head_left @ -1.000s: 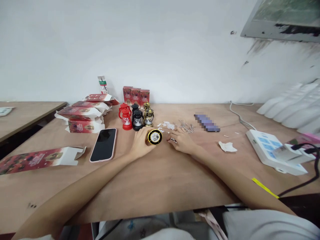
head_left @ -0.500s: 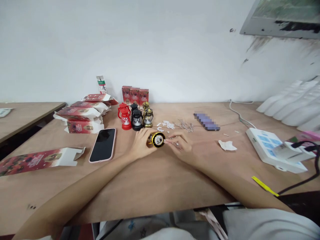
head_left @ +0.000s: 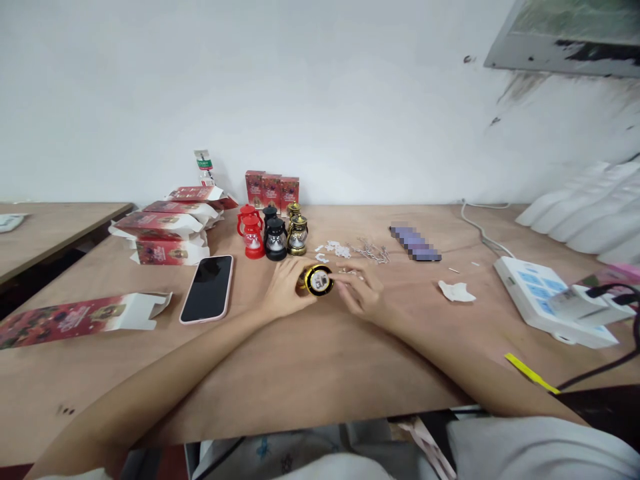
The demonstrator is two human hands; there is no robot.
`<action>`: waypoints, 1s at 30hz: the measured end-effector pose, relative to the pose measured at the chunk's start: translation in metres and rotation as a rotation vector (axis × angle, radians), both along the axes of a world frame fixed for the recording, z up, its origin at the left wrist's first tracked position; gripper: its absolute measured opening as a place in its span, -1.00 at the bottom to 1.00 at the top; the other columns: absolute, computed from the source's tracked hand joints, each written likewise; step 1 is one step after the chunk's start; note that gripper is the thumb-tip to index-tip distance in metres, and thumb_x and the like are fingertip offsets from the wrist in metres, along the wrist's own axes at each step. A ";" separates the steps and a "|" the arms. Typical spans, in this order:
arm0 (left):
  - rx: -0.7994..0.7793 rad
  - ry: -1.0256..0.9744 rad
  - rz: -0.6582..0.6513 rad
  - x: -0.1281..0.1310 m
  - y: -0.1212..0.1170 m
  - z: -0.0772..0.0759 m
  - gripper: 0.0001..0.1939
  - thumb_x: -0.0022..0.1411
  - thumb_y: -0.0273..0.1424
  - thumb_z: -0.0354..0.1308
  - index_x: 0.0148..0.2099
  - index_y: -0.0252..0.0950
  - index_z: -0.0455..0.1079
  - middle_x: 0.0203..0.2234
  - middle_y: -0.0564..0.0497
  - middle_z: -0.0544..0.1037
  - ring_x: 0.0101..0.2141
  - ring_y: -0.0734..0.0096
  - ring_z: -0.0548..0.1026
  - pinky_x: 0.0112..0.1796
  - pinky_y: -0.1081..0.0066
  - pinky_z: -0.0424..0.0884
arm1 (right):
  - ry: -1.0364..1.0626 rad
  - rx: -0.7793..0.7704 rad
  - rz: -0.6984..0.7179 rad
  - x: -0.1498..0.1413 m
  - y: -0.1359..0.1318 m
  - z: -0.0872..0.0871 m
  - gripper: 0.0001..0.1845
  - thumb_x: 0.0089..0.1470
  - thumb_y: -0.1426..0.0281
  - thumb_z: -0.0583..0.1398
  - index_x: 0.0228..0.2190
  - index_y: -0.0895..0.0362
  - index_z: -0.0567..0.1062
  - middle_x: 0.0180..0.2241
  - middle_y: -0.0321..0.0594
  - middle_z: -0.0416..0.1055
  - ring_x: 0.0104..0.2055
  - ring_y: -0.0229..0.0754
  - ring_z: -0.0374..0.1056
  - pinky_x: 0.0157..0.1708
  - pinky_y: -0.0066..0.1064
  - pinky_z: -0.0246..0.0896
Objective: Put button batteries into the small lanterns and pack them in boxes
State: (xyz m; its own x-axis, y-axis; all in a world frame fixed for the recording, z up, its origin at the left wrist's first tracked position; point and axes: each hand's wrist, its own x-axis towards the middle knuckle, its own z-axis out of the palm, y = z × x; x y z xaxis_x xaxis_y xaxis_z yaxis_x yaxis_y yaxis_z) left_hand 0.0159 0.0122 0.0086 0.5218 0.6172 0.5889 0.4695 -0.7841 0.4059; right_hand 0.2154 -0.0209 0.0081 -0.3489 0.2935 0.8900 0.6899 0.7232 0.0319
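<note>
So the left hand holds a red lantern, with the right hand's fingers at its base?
Not red: the head view shows a gold lantern in the left hand. The fingers of the right hand are indeed at its base.

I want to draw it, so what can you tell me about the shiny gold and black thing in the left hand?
The gold and black thing looks like a small lantern, tipped so its round end faces us. That end has a gold rim, a black ring and a pale middle with bits too small to name. It could be plastic or metal. The left hand wraps its side; a finger of the right hand reaches the round end.
</note>
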 end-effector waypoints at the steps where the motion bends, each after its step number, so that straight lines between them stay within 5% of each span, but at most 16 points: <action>1: -0.015 -0.023 0.015 0.000 0.001 -0.001 -0.49 -0.05 -0.42 0.17 0.00 -0.25 0.20 -0.06 -0.06 0.43 -0.03 0.18 0.37 -0.01 0.22 0.25 | -0.009 -0.059 0.008 0.006 0.004 0.002 -0.82 0.12 0.50 0.08 -0.29 0.11 0.46 -0.24 -0.11 0.43 -0.25 -0.15 0.31 -0.25 -0.27 0.14; 7: -0.067 -0.118 0.104 -0.002 0.002 -0.005 -0.40 -0.06 -0.42 0.13 0.07 -0.29 0.08 0.01 -0.13 0.36 0.03 0.15 0.34 0.03 0.17 0.26 | -0.429 -0.522 0.133 0.044 0.034 0.006 -0.85 0.00 0.52 0.12 -0.42 0.11 0.50 -0.40 -0.18 0.43 -0.28 -0.11 0.25 -0.20 -0.21 0.14; 11: -0.074 -0.095 0.107 -0.003 0.001 -0.004 -0.41 -0.06 -0.42 0.12 0.07 -0.28 0.07 0.01 -0.13 0.36 0.02 0.13 0.35 0.02 0.16 0.26 | -0.500 -0.587 0.088 0.050 0.039 0.005 -0.85 -0.03 0.52 0.16 -0.40 0.12 0.52 -0.37 -0.15 0.45 -0.23 -0.07 0.25 -0.18 -0.19 0.13; 19: -0.062 -0.030 0.100 -0.001 0.001 -0.001 -0.46 -0.06 -0.42 0.13 0.03 -0.27 0.15 -0.04 -0.11 0.40 -0.02 0.13 0.37 -0.03 0.17 0.26 | -0.394 -0.494 0.141 0.042 0.036 0.005 -0.88 0.05 0.48 0.17 -0.49 0.11 0.46 -0.45 -0.22 0.43 -0.32 -0.14 0.30 -0.25 -0.23 0.17; 25: 0.025 0.075 0.015 -0.001 -0.002 -0.001 -0.48 -0.02 -0.34 0.14 0.02 -0.29 0.17 -0.06 -0.13 0.42 -0.02 0.14 0.36 -0.02 0.19 0.22 | 0.063 -0.206 0.206 0.016 0.010 0.011 -0.90 0.15 0.38 0.15 -0.40 0.10 0.45 -0.47 -0.26 0.44 -0.40 -0.24 0.36 -0.38 -0.36 0.23; 30: 0.100 0.176 -0.018 -0.001 -0.003 0.000 -0.47 0.00 -0.25 0.15 0.03 -0.32 0.22 -0.07 -0.16 0.43 -0.05 0.11 0.37 -0.06 0.20 0.20 | 0.015 -0.031 0.216 -0.003 -0.008 0.015 -0.96 0.11 0.44 0.19 -0.40 0.11 0.43 -0.47 -0.26 0.45 -0.43 -0.28 0.32 -0.41 -0.37 0.19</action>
State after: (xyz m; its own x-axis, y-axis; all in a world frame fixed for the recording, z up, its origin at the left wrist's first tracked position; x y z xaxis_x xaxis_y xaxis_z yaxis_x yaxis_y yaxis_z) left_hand 0.0150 0.0088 0.0085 0.6324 0.5499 0.5455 0.5122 -0.8252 0.2380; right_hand 0.2125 -0.0290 0.0232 -0.3935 0.2407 0.8872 0.5189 0.8548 -0.0018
